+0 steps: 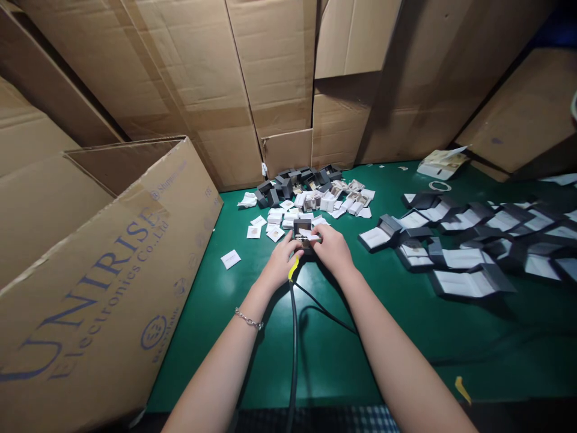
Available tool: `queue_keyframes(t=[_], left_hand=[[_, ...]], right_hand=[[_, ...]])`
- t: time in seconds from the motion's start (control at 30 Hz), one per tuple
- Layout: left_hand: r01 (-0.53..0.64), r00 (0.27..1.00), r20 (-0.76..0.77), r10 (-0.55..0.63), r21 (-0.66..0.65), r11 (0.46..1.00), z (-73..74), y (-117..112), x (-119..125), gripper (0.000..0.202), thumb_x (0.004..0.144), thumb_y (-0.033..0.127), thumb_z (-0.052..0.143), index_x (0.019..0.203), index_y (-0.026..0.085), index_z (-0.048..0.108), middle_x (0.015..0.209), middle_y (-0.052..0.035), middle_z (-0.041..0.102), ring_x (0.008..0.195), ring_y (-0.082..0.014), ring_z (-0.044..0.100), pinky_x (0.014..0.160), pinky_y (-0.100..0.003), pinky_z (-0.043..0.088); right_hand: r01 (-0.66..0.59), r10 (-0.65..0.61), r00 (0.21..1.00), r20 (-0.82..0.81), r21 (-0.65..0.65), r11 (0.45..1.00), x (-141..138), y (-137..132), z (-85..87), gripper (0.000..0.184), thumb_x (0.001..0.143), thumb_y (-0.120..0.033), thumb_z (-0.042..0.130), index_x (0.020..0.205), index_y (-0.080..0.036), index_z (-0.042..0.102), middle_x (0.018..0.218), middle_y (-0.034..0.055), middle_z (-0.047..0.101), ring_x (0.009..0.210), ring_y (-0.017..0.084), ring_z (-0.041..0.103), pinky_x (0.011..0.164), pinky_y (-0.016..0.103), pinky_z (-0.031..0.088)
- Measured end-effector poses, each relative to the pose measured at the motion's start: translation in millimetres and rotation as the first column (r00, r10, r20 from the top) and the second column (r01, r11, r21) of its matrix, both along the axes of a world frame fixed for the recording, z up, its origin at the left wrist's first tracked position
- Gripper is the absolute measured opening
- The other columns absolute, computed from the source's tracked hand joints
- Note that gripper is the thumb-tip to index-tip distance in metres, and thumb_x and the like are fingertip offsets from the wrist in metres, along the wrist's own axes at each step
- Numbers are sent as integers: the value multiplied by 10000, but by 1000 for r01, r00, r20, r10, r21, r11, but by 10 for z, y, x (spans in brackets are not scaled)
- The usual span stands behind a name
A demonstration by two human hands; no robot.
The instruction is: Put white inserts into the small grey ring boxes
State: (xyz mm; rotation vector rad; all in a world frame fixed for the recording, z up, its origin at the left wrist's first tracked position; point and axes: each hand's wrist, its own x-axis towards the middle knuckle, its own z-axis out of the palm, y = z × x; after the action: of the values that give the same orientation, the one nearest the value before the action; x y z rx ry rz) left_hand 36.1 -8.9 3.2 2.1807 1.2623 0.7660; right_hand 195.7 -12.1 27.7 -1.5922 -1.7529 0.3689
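Head view, left hand (280, 260) and right hand (332, 248) both holding one small open box (303, 232), fingers closed around it, on green table (360, 349), white cards (279, 218) just behind.

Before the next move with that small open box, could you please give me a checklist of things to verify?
1. Grip: left hand and right hand both hold the small box: ok.
2. Lid open: ok.
3. Contents seated inside: cannot tell, the fingers cover them.
4. White cards lie just behind the box: ok.
5. Black cable clear of the hands: not ok, it runs along the green table between the forearms, up to the box.
6. Carton apart from the left arm: ok.
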Motion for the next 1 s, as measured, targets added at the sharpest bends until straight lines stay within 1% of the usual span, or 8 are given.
queue_keyframes(t=[0.1, 0.17, 0.33, 0.43, 0.57, 0.67, 0.8, 1.0], left_hand=[[15, 1000, -6, -15, 29, 999, -11, -16, 14, 159, 838, 265, 466, 889, 191, 597, 1387, -97, 402, 1285, -240, 379, 1034, -408, 343], [37, 999, -14, -36, 55, 998, -7, -29, 21, 166, 836, 270, 471, 890, 182, 601, 1408, -113, 367, 1274, -244, 392, 1034, -410, 341], [99, 995, -33, -96, 116, 988, 2, -55, 28, 171, 839, 259, 473, 898, 175, 609, 1435, -127, 316, 1211, -246, 459, 1013, -415, 366], [111, 993, -57, -105, 129, 985, -13, -58, 27, 175, 841, 264, 475, 905, 170, 608, 1456, -144, 274, 1200, -256, 467, 1011, -427, 364], [90, 993, -81, -80, 129, 987, -31, -57, 29, 187, 845, 283, 472, 909, 170, 607, 1462, -147, 261, 1204, -266, 462, 1014, -443, 357], [86, 992, -102, -73, 124, 989, -25, -60, 33, 200, 849, 297, 465, 900, 165, 607, 1467, -149, 249, 1195, -270, 470, 1004, -449, 370], [104, 989, -119, -88, 129, 986, -8, -71, 40, 193, 850, 293, 465, 894, 171, 608, 1474, -134, 237, 1209, -272, 457, 1000, -450, 379], [101, 989, -123, -85, 128, 987, 9, -85, 48, 172, 844, 271, 473, 899, 178, 607, 1470, -124, 252, 1230, -270, 437, 998, -442, 384]], right_hand=[[11, -11, 986, 165, -3, 1000, -1, -24, 26, 148, 718, -120, 449, 781, -214, 544, 830, 17, 592, 741, 145, 503, 594, 238, 312], [-2, 2, 972, 235, -1, 1000, 2, -29, 37, 154, 721, -112, 449, 788, -215, 542, 836, 16, 589, 755, 146, 501, 591, 238, 307], [-53, 40, 936, 350, 27, 998, 4, -32, 49, 162, 744, -108, 452, 826, -211, 546, 864, 24, 585, 809, 151, 505, 624, 239, 325], [-80, 59, 915, 399, 36, 996, -5, -40, 58, 173, 752, -96, 454, 829, -213, 555, 873, 25, 585, 826, 150, 504, 631, 238, 329], [-81, 48, 897, 439, 55, 995, -12, -46, 63, 169, 777, -113, 455, 821, -219, 580, 880, 24, 586, 828, 147, 511, 615, 239, 328], [-48, 20, 895, 445, 52, 997, -4, -40, 50, 169, 796, -141, 456, 825, -225, 600, 888, 22, 589, 811, 142, 525, 592, 239, 324], [-4, 18, 907, 420, -34, 999, 12, -25, 17, 178, 804, -168, 465, 877, -242, 609, 884, 5, 611, 778, 133, 551, 572, 235, 330], [9, 44, 906, 421, -124, 992, 17, -26, 21, 261, 831, -239, 453, 1023, -290, 622, 985, 9, 640, 837, 148, 580, 607, 230, 370]])
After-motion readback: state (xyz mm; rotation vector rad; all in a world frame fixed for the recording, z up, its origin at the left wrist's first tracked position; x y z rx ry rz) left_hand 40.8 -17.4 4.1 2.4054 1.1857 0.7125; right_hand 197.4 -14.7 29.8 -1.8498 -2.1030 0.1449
